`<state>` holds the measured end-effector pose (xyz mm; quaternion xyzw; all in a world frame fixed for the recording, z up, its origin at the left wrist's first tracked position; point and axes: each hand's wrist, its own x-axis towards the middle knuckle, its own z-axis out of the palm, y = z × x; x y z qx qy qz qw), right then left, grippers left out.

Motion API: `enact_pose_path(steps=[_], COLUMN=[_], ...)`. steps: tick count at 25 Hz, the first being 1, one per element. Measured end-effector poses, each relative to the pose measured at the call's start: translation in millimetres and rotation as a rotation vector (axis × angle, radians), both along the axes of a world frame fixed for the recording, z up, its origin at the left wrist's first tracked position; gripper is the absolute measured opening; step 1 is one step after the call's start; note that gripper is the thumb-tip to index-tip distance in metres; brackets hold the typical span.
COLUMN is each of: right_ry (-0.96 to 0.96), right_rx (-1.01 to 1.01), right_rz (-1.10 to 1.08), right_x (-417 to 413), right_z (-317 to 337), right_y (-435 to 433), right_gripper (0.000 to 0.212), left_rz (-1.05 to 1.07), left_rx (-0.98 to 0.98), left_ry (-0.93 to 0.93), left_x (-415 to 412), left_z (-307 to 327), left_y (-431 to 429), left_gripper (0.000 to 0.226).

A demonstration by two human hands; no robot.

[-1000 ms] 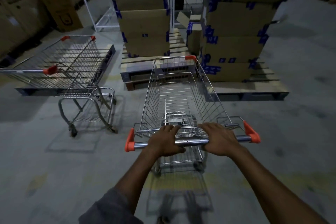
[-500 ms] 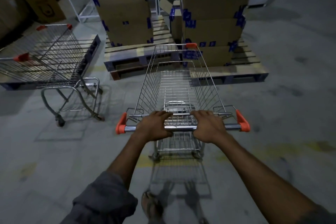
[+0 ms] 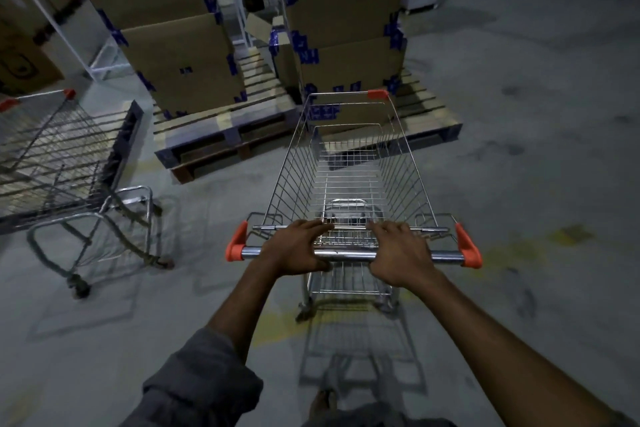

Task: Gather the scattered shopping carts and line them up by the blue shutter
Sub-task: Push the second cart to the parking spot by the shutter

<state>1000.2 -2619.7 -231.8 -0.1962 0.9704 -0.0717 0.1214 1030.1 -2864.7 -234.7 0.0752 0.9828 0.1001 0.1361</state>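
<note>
Concrete floor (image 3: 519,156) is carrying two wheeled carts: the nearer cart (image 3: 406,166) at centre, the left cart (image 3: 52,149) well apart. Two wooden pallets (image 3: 221,133) are sitting side by side beyond them. Faded yellow paint (image 3: 571,234) is showing beside the nearer cart.

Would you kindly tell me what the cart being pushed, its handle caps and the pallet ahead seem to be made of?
Cart: thin wire mesh with a bright, mirror-like sheen, likely chromed steel. Handle caps: dull orange, smooth and moulded, probably plastic. Pallet: pale slats with gaps between them, seemingly bare wood.
</note>
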Motion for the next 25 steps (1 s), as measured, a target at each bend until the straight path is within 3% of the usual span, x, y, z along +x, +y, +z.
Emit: enact_pose_path(steps=[16, 19, 23, 25], right_ry=[0.075, 0.138, 0.260, 0.298], right_rx=[0.025, 0.020, 0.011, 0.011], right_rz=[-0.373, -0.426, -0.501, -0.557], right_x=[3.6, 8.5, 12.0, 12.4], right_z=[0.3, -4.5, -16.2, -19.2], right_y=[37.1, 46.4, 63.6, 74.7], right_gripper=[0.081, 0.076, 0.050, 0.048], left_rz=[-0.428, -0.497, -0.650, -0.723], left_rx=[0.040, 0.064, 0.010, -0.003], left_ry=[0.045, 0.147, 0.348, 0.391], left_x=[-100.3, -112.7, -127.4, -134.9], left_z=[-4.4, -8.1, -13.8, -13.7], left_y=[44.0, 56.7, 82.8, 99.7], left_gripper=[0.087, 0.076, 0.041, 0.040])
